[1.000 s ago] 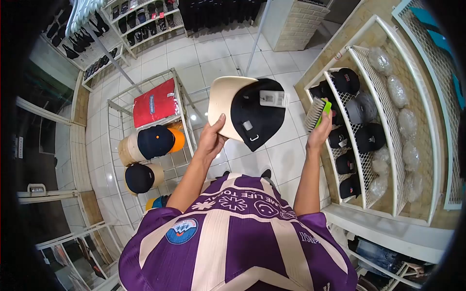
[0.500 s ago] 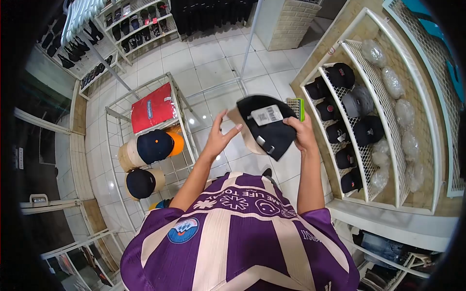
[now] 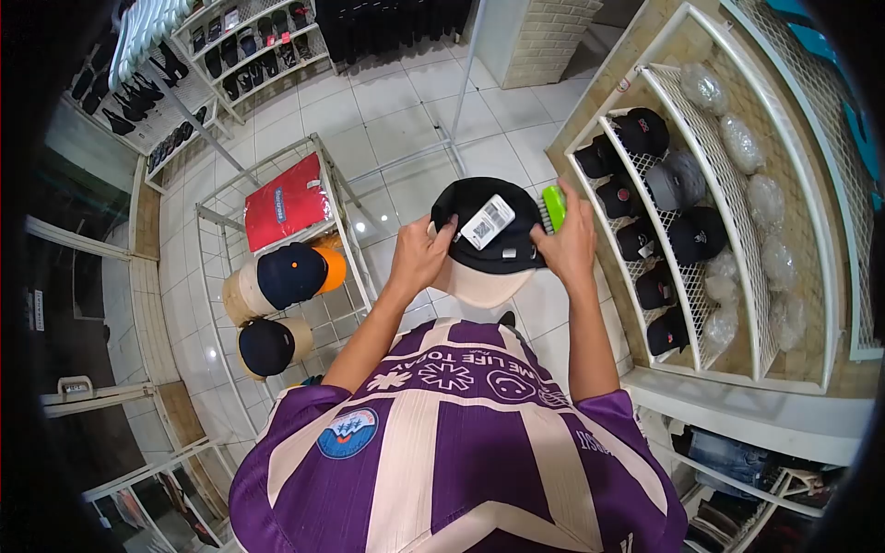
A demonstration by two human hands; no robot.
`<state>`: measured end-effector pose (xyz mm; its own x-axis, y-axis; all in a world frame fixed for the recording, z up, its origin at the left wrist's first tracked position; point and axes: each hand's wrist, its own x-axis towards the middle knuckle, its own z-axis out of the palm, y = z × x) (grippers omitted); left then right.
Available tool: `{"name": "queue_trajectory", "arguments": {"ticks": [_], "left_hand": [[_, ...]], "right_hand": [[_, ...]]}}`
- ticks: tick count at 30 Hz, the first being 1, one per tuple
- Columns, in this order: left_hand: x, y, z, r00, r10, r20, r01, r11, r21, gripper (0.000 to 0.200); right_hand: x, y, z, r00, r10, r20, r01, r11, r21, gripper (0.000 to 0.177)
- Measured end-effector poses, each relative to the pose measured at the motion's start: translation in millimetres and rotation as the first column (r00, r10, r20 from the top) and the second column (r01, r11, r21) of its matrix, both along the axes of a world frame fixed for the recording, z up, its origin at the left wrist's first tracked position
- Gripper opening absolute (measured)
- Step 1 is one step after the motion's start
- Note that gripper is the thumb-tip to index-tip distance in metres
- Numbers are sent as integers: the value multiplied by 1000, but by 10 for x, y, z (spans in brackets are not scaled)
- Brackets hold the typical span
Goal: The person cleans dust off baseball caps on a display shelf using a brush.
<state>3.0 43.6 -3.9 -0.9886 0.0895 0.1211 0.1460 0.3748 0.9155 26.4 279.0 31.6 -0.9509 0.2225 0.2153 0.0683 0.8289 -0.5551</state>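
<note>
A black cap (image 3: 512, 203) with a cream brim (image 3: 479, 284) is held in front of my chest, brim toward me. A white tag (image 3: 487, 222) with printed codes lies on its dark fabric, and a small metal buckle shows below it. My left hand (image 3: 421, 252) is closed on the cap's left edge, thumb over the fabric. My right hand (image 3: 570, 241) grips a green scrub brush (image 3: 554, 205), its bristles facing the cap's right side. The right thumb touches the cap's edge.
To the left, a white wire rack (image 3: 207, 217) bears a red packaged garment (image 3: 286, 206) and stacked caps (image 3: 293, 276). On the right, a white mesh shelf (image 3: 687, 111) holds several dark caps and clear plastic bundles (image 3: 740, 146). Shoe shelves (image 3: 263, 46) stand at the back left.
The cap has turned so its brim points toward me instead of left. My left hand now grips its edge. The brush has swung round in my right hand to the cap's right side.
</note>
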Motion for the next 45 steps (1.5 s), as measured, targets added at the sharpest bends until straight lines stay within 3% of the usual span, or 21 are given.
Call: {"name": "queue_trajectory", "arguments": {"ticks": [2,6,8,11,12,14,15,17,19,23,25,27,29,31,33,36,37,39,41,43,45], "left_hand": [[7,14,14,1000,1,-15,-1,1000,-1,33],[2,11,1,999,19,46,-11,988,-152,36],[50,63,1,999,2,52,6,988,-157,38],[32,130,97,998,-45,52,49,995,-91,33],[13,121,101,998,-44,33,46,997,-58,33],[-35,68,6,1000,-26,10,27,998,-48,34],[-78,40,-71,1000,-24,8,24,999,-45,34],[-138,1,-187,983,-99,156,95,995,39,36],[-163,25,-206,968,-153,200,153,988,14,37],[-156,264,-57,945,-290,153,275,955,114,37],[-130,332,118,886,-427,180,413,904,110,37],[-140,418,-15,888,-430,162,414,902,125,37],[-203,497,-75,901,-385,199,370,922,110,37],[-214,605,-71,892,-420,167,402,906,134,38],[-276,768,16,849,-507,151,499,862,86,39],[-347,1088,100,848,-528,46,516,842,156,36],[-414,1232,138,865,-502,5,489,843,225,34],[-595,1493,182,851,-523,44,501,834,230,31],[-714,1888,395,848,-530,-1,512,818,264,31],[-860,2244,629,859,-512,-11,512,858,37,33],[-1020,2656,724,863,-497,-88,502,864,37,33]], "right_hand": [[10,2,-42,979,-155,-135,163,985,56,77],[85,-103,85,933,-147,-327,144,989,-33,72],[105,-198,140,981,63,-185,-79,993,-85,65],[44,-10,-20,944,330,25,-328,922,204,64],[12,117,-118,948,319,21,-316,926,204,64],[-44,326,-283,995,-51,-84,81,913,401,65],[-42,318,-201,995,-49,-86,79,912,403,65],[10,226,142,957,-27,-290,16,999,-41,62],[19,79,377,925,149,-348,-172,984,-36,56],[-116,-129,310,967,239,-84,-253,893,-371,63],[-228,138,135,1000,-17,-12,17,1000,13,60],[-250,457,94,972,-211,-104,222,969,106,60],[-197,602,52,957,-255,-140,261,965,27,59],[-51,425,254,973,-202,-114,153,929,-338,62],[-36,560,210,994,-109,-21,100,965,-244,59],[-61,1256,112,898,-423,-124,433,899,68,56],[-14,1516,173,869,-385,-311,440,888,131,61],[45,1953,472,796,-423,-433,473,881,7,66],[73,2355,947,712,-291,-639,465,877,119,62],[57,2706,1499,656,-292,-696,495,862,106,56],[-47,3166,1947,612,-208,-763,510,841,180,52]]}}
